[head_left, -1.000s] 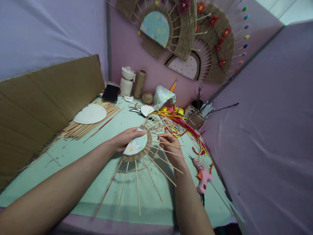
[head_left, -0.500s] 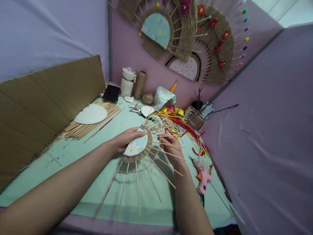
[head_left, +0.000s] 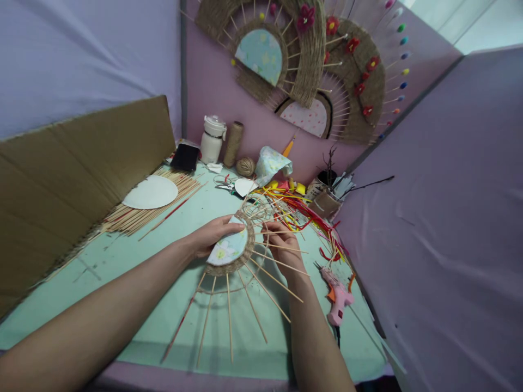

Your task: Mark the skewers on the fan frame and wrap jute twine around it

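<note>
A half-round piece (head_left: 229, 247) covered in pale floral cloth, with a twine rim, is held over the table. My left hand (head_left: 212, 235) grips its straight side, thumb on the cloth. Thin wooden sticks fan out from the rim to the right and toward the front edge. Among the right-hand sticks, my right hand (head_left: 281, 242) has its fingers pinched at the twine strand (head_left: 267, 251), which loops loosely around the sticks. Beyond the piece lies a loose tangle of twine (head_left: 255, 209).
A pink glue gun (head_left: 338, 302) lies at the right. Red and yellow strips (head_left: 302, 207), pliers (head_left: 229, 188) and a twine ball (head_left: 245, 166) lie behind. Wooden sticks under a white oval (head_left: 151, 192) sit left, beside a cardboard sheet (head_left: 90, 163).
The view has shifted slightly. The piece and its sticks have tilted a little, and my right hand has moved slightly left. Both hands keep their grips.
</note>
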Demonstrator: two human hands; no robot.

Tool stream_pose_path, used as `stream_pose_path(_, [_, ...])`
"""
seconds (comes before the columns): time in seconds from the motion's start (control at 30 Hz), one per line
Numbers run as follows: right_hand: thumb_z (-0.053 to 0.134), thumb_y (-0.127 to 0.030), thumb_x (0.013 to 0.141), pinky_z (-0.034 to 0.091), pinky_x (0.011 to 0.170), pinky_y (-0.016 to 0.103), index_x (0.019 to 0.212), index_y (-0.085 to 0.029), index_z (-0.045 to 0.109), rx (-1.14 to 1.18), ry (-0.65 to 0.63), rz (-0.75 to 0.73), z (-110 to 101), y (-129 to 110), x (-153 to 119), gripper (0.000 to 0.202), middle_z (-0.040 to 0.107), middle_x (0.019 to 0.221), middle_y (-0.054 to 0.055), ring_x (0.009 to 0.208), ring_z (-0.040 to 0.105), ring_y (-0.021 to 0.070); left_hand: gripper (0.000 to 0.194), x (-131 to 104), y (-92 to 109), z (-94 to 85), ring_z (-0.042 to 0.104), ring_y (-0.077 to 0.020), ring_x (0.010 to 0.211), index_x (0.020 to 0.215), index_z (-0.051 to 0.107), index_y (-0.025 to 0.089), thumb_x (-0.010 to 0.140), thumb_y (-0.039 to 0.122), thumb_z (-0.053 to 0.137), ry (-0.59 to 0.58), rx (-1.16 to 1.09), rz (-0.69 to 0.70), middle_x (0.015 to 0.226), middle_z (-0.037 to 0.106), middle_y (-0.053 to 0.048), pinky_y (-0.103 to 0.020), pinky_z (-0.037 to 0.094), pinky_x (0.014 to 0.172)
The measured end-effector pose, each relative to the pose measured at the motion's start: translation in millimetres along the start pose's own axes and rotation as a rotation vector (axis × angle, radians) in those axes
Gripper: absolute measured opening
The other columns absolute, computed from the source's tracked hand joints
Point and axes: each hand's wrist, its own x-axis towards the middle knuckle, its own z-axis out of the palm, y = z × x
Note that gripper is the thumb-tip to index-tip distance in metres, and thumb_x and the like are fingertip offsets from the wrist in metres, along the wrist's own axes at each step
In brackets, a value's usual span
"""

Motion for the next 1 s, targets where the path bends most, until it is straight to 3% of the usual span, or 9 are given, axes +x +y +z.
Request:
stream_pose_path(0.23, [0.075,-0.026,0.068,0.041,0.059,0.021,0.081,-0.023,0.071,0.004,-0.046,-0.002,-0.6,4.4,0.0,0.014,0.066,0.078,-0.002,0.064,0.052,0.0089,0.039,-3.0,-0.8,3.2,0.063,-0.0109,0.057,0.106,0.054,0.018,0.073,0.027,0.072,0.009,0.011,0.058,0.076,0.067,0.001,-0.020,0.048,0.051])
stream_pose_path(0.43, [0.075,-0.028,0.070,0.047,0.064,0.024,0.100,-0.025,0.072,0.005,-0.091,0.053,-1.2,7.7,0.4,0.030,0.068,0.088,0.000,0.070,0.059,0.0114,0.047,-4.7,-1.2,7.6,0.062,-0.0105,0.056,0.116,0.053,0.020,0.073,0.026,0.071,-0.019,0.027,0.037,0.077,0.069,0.001,-0.019,0.047,0.049])
stream_pose_path(0.53, [0.075,-0.028,0.069,0.050,0.069,0.028,0.098,-0.023,0.072,0.003,-0.183,0.109,1.7,8.5,-2.5,0.029,0.071,0.094,0.003,0.078,0.063,0.0161,0.041,-4.2,-2.3,8.3,0.061,-0.0100,0.054,0.110,0.056,0.019,0.072,0.025,0.071,-0.027,0.036,0.021,0.073,0.068,0.001,-0.019,0.047,0.049])
stream_pose_path(0.67, [0.075,-0.026,0.071,0.050,0.069,0.027,0.098,-0.024,0.072,0.011,-0.246,0.134,3.2,8.3,-4.8,0.028,0.071,0.095,0.003,0.077,0.064,0.0152,0.036,-2.7,-4.2,6.7,0.063,-0.0119,0.057,0.103,0.059,0.016,0.071,0.027,0.072,-0.027,0.042,-0.001,0.074,0.070,-0.001,-0.020,0.048,0.051])
stream_pose_path(1.0, [0.069,-0.033,0.073,0.050,0.069,0.030,0.105,-0.025,0.066,-0.144,-0.118,0.082,0.4,2.3,-4.7,0.034,0.067,0.092,0.003,0.073,0.062,0.0156,0.025,-2.5,-2.2,4.9,0.063,-0.0121,0.054,0.090,0.062,0.014,0.072,0.027,0.073,-0.013,0.035,-0.038,0.070,0.070,-0.003,-0.020,0.048,0.049])
